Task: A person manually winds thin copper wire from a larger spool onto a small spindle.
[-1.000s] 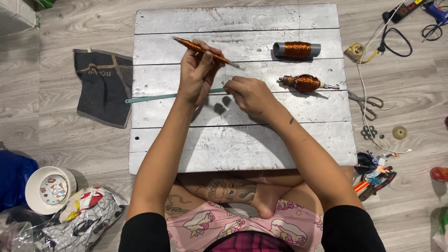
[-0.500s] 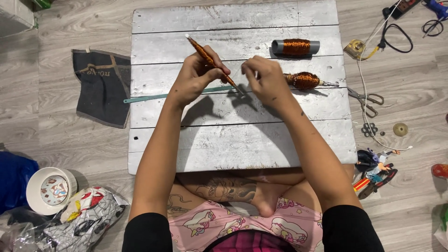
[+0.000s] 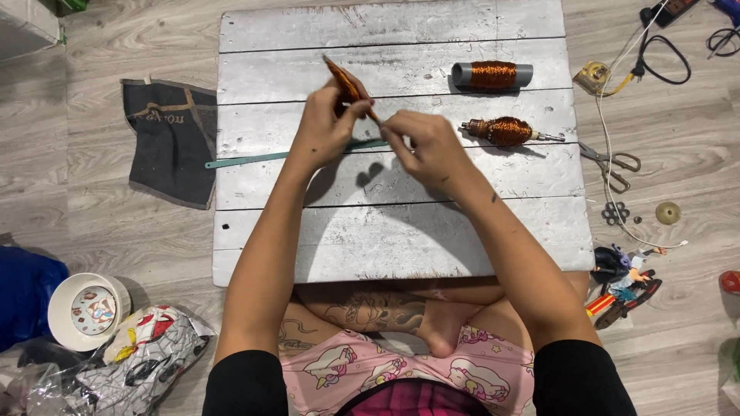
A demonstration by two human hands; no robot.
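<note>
Left hand [image 3: 327, 127] grips slim orange copper-wound rod [image 3: 348, 85], tilted for access; right hand [image 3: 422, 142] pinches its lower tip above whitewashed plank desk [image 3: 401, 231]

White-painted plank board [image 3: 401, 239] on a grey wood-look floor [image 3: 108, 200]. On the board: a grey tube wound with copper wire [image 3: 492, 75]; just below it, a copper-wound armature [image 3: 505, 131] on its shaft. Left of the board: a dark folded cloth [image 3: 171, 139], a white bowl [image 3: 85, 312] and a patterned bag [image 3: 142, 358]. Right of the board: scissors [image 3: 617, 163], a white cable [image 3: 617, 185], a small brass disc [image 3: 667, 213] and a toy figure [image 3: 624, 281].
</note>
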